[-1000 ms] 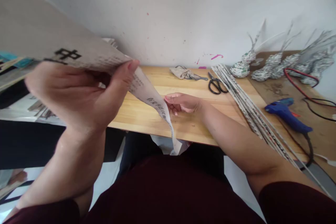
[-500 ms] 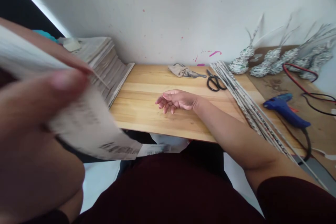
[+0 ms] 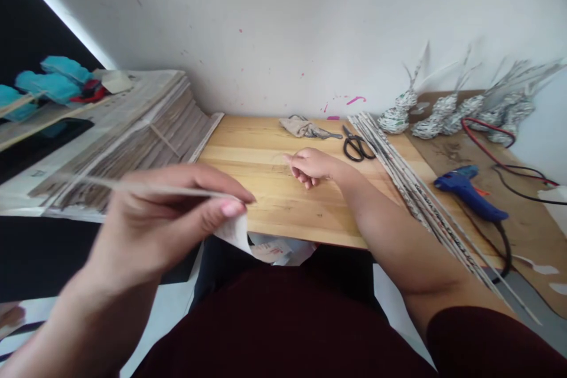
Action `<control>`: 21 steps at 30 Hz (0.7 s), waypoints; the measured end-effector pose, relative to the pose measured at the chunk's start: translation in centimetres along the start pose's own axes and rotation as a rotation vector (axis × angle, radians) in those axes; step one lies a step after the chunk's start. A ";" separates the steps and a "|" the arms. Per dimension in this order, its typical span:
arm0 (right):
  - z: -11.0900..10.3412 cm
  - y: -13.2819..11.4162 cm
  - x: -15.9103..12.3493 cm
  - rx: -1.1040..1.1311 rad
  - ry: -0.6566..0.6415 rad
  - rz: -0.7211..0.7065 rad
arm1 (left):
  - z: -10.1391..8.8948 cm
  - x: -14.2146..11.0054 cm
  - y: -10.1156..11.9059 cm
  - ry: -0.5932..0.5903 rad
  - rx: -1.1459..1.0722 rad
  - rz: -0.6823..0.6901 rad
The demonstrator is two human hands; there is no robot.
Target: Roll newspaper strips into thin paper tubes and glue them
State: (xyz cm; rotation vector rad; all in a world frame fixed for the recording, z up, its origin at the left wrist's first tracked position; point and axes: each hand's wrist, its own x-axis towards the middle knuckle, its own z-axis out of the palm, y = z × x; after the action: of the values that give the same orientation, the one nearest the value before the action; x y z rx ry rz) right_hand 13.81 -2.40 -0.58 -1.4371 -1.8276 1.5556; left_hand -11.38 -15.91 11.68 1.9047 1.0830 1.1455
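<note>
White wall (image 3: 195,6), flecked with pink, stands behind your wooden counter (image 3: 234,153). Your left hand (image 3: 163,224) has come back toward the middle, and its grip is closed, thumb and fingers pinching a paper strip (image 3: 237,233) whose end droops past the counter's front edge. Your right hand (image 3: 314,165) has curled its fingers more, well apart from the strip, so only the left visibly supports it; whether the right grip holds anything thin, you cannot tell. Scissors (image 3: 357,149) and a crumpled cloth (image 3: 303,127) lie beyond, beside long paper rods (image 3: 410,183).
</note>
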 end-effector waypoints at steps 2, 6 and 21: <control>0.5 -0.5 -0.7 -0.050 -0.168 0.019 | 0.9 -0.9 -0.5 -0.214 0.023 -0.034; 1.8 -2.4 -2.4 0.106 -0.777 -0.061 | 0.6 -2.1 -1.3 -0.399 0.010 -0.159; 4.7 -2.0 -1.7 0.203 -0.751 -0.113 | 0.3 -3.1 -1.5 -0.461 -0.125 -0.274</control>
State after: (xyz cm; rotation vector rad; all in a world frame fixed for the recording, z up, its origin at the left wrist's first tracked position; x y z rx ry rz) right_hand 9.99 -6.13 0.20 -0.6732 -1.9792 2.3371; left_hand -12.49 -18.03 9.14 1.7390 0.9488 0.5682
